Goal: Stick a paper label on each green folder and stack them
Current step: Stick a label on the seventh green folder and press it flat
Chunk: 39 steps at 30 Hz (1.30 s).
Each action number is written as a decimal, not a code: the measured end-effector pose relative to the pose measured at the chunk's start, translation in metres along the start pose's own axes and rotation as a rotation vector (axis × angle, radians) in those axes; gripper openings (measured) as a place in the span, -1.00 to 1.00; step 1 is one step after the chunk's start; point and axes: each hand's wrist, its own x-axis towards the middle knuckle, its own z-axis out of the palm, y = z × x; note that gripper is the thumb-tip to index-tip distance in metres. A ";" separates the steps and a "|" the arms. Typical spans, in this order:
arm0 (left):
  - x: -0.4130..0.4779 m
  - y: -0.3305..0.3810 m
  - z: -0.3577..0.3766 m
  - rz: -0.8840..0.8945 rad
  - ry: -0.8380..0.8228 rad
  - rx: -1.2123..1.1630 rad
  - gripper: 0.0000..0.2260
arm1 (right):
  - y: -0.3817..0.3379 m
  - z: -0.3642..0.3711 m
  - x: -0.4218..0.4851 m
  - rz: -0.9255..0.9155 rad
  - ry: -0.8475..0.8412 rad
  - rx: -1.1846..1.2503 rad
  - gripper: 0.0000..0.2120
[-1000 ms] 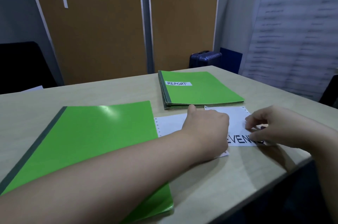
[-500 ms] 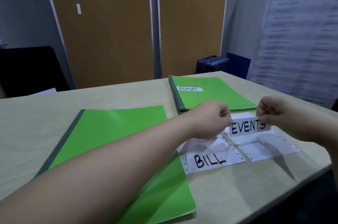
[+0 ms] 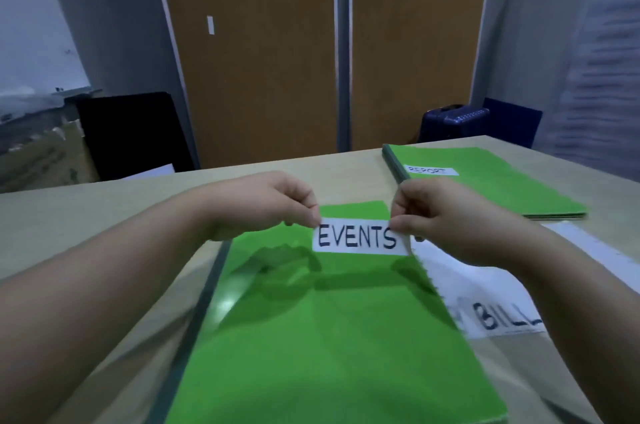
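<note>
A white paper label reading EVENTS (image 3: 358,237) hangs stretched between both hands, just above the far end of a bare green folder (image 3: 322,326) that lies in front of me. My left hand (image 3: 273,205) pinches the label's left end and my right hand (image 3: 446,215) pinches its right end. At the back right lies a stack of green folders (image 3: 498,188); its top one carries a REPORT label (image 3: 429,170). A backing sheet with a BILL label (image 3: 505,318) lies to the right of the near folder.
The wooden table (image 3: 104,215) ends close behind the folders. Beyond it stand two cork boards (image 3: 252,53), a black panel (image 3: 131,132) and a dark blue suitcase (image 3: 453,122). Cardboard (image 3: 38,157) sits at the far left.
Both hands peeled the EVENTS label off its sheet, lifted it and carried it left over the near green folder. The view swung left with them.
</note>
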 end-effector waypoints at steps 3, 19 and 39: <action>-0.020 -0.029 -0.018 -0.056 -0.008 -0.051 -0.95 | -0.028 0.022 0.018 -0.025 -0.095 -0.060 -0.87; -0.027 -0.098 -0.027 -0.102 -0.100 -0.021 -0.83 | -0.043 0.074 0.049 0.018 -0.283 -0.080 -0.93; -0.024 -0.107 -0.026 -0.144 -0.063 -0.028 -0.76 | -0.039 0.085 0.044 -0.023 -0.202 -0.083 -0.91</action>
